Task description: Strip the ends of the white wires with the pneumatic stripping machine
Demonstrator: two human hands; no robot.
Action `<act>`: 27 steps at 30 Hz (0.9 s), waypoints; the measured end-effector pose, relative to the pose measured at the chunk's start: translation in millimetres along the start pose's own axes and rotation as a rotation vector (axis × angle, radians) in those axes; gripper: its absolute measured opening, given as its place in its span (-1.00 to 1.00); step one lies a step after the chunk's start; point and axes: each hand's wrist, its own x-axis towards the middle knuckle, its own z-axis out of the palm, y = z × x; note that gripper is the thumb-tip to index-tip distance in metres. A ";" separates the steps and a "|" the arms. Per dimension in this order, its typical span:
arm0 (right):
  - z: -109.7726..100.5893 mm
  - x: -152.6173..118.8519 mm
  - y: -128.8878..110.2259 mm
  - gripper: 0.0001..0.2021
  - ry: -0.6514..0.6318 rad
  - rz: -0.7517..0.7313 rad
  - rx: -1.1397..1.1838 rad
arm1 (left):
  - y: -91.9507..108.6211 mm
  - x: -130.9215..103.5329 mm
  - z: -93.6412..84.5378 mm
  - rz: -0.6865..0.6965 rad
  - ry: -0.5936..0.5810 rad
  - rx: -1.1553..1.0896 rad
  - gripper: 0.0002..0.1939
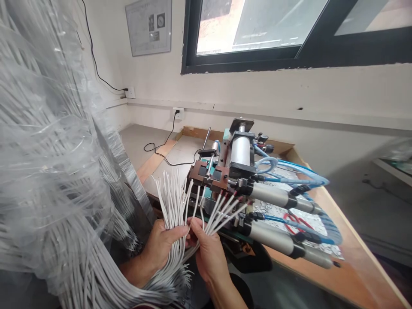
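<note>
My left hand (159, 246) is wrapped round a thick bundle of white cables (170, 201), their cut ends fanned upward. My right hand (209, 253) grips a smaller group of white cables (219, 219) splayed to the right, some with reddish tips. The two hands nearly meet, with the thumb and fingers of the right pinching close to the left thumb. Just beyond the cable ends stands a pneumatic machine with a brown clamping block (209, 174); whether any cable touches it I cannot tell.
Air cylinders (273, 195) and blue hoses (289, 171) extend to the right over a wooden-edged bench (360, 274). Scraps (280, 210) litter the bench. Plastic-wrapped cable bundles (48, 171) tower on the left. A black cord (157, 150) runs from a wall socket (178, 113).
</note>
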 end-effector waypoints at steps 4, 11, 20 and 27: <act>-3.5 -1.7 6.0 -0.74 0.169 -0.159 -0.032 | 2.9 1.3 0.2 0.004 0.066 -0.041 -0.87; -1.0 9.2 -5.4 -0.76 0.237 -0.031 0.096 | 7.0 -0.2 3.2 -0.035 0.078 -0.071 -0.84; 2.0 16.3 -10.0 -0.74 0.143 0.105 0.223 | 4.7 1.0 3.0 -0.003 0.067 -0.022 -0.89; 4.9 1.9 -9.4 -0.71 -0.020 0.038 0.045 | -1.7 2.5 2.5 0.012 -0.033 0.026 -0.89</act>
